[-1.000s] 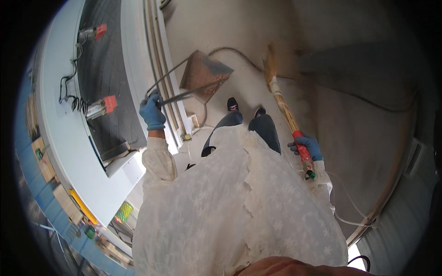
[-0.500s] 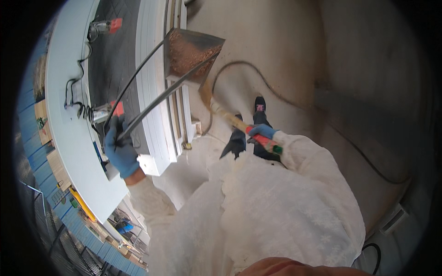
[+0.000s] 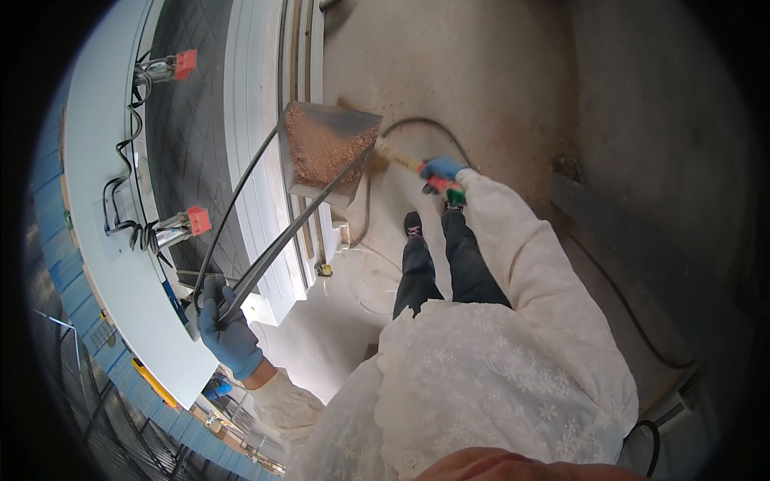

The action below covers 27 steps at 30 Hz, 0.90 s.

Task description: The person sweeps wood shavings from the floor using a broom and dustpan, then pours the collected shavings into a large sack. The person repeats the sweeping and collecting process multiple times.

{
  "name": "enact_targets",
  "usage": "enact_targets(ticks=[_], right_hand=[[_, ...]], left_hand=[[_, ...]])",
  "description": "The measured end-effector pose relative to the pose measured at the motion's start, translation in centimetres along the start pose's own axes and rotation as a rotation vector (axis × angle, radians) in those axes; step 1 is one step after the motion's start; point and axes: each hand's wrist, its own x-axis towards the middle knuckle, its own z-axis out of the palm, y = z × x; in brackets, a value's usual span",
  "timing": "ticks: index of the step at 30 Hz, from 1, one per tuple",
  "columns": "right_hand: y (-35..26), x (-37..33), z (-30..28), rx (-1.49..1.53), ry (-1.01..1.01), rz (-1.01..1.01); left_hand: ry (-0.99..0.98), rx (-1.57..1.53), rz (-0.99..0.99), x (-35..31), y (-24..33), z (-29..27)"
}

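My left hand (image 3: 228, 333), in a blue glove, is closed round the long dark handle of a metal dustpan (image 3: 345, 188). Reddish-brown debris (image 3: 317, 152) covers much of the pan. In my right hand (image 3: 441, 168), also gloved in blue, is a pale brush (image 3: 397, 156) with a red and green grip, blurred by motion. Its far end is beside the right edge of the pan, over the floor; whether it touches the pan I cannot tell. Both sleeves are white.
To the left stands a long white machine bench (image 3: 265, 160) with a dark bed. Two fittings with red blocks (image 3: 184, 64) and coiled black cables (image 3: 144, 232) sit on it. A black hose (image 3: 425, 122) curves across the dusty floor (image 3: 465, 64). My feet stand between bench and wall.
The dustpan has come down in the picture, nearer to me. My right hand and the brush have moved farther forward. My feet have shifted.
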Motion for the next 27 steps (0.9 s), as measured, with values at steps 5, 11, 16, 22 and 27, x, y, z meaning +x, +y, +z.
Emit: enact_targets(ticks=[5, 11, 16, 22, 27], right_hand=[[-2.9, -4.3, -8.6, 0.213, 0.216, -0.147], [-0.6, -9.8, -16.6, 0.200, 0.407, -0.290], [4.1, -21.0, -15.2, 0.238, 0.426, -0.323], [9.4, -32.1, -13.2, 0.318, 0.350, -0.173], [11.6, -30.5, -15.3, 0.269, 0.284, -0.011]], left_hand=[[0.075, -0.220, -0.143, -0.2, -1.6, 0.5], [-0.006, -0.044, -0.069, 0.2, -3.6, 1.9], [-0.022, -0.165, -0.174, 1.3, -3.0, 4.4], [-0.154, -0.231, -0.147, 3.1, -2.2, 7.9], [-0.213, -0.196, -0.098, 4.3, -2.2, 10.8]])
